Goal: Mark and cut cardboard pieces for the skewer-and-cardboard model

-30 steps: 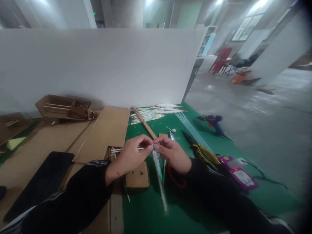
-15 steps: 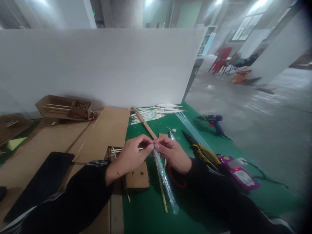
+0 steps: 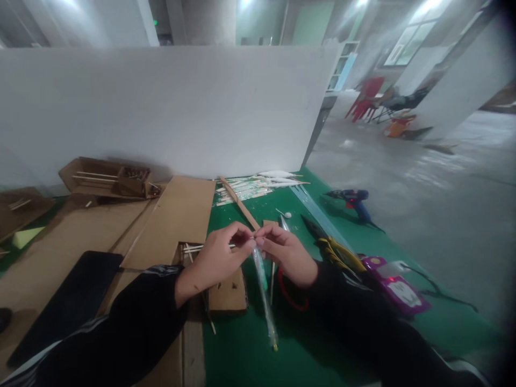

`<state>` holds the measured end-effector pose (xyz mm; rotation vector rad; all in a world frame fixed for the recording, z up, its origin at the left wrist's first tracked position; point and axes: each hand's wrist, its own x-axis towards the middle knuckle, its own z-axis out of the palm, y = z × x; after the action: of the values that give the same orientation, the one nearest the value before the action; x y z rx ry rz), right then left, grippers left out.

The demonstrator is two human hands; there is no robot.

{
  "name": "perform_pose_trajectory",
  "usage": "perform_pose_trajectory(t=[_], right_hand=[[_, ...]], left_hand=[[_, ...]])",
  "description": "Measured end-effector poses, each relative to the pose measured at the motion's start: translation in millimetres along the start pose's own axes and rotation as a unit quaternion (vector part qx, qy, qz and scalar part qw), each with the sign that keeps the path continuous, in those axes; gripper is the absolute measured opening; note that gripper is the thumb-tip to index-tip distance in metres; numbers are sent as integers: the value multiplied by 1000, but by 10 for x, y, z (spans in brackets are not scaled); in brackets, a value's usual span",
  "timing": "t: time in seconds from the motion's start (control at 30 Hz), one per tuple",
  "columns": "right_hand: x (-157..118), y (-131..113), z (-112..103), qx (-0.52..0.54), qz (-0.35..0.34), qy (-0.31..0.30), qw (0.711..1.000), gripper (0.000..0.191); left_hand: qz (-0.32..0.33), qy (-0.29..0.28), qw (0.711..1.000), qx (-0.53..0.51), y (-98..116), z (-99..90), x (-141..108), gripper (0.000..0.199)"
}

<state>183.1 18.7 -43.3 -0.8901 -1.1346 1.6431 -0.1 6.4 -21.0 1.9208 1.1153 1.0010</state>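
My left hand (image 3: 223,247) and my right hand (image 3: 284,250) meet fingertip to fingertip at the middle of the view, both closed in a pinch. Between them they hold the upper end of a strip of clear plastic film (image 3: 264,293), which hangs down toward me. A thin stick with a yellow end (image 3: 274,347) lies along the film, its upper part hidden. Just what the fingertips pinch is partly covered. Beneath my left hand sits a small cardboard block (image 3: 227,293) with slits. Red-handled scissors (image 3: 292,295) lie partly under my right hand.
Pliers with yellow handles (image 3: 342,258), a purple device (image 3: 397,287) and a blue glue gun (image 3: 357,204) lie to the right. Cardboard sheets (image 3: 173,215) and a dark flat slab (image 3: 68,306) are on the left. White-wrapped sticks (image 3: 245,191) lie by the white partition (image 3: 169,113).
The lower end of the clear film has swung left and now lies against the yellow-ended stick, narrower than before. Both hands stay almost in place.
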Motion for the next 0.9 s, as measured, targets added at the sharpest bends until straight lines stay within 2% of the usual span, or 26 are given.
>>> perform_pose_trajectory(t=[0.27,0.9], right_hand=[[0,-1,13,5,25,-19,1000,33],[-1,6,-6,9,4,5,1000,27]], left_hand=[[10,15,1000,8,-1,4,10,5],[-5,3,1000,6,4,-1,-9,10]])
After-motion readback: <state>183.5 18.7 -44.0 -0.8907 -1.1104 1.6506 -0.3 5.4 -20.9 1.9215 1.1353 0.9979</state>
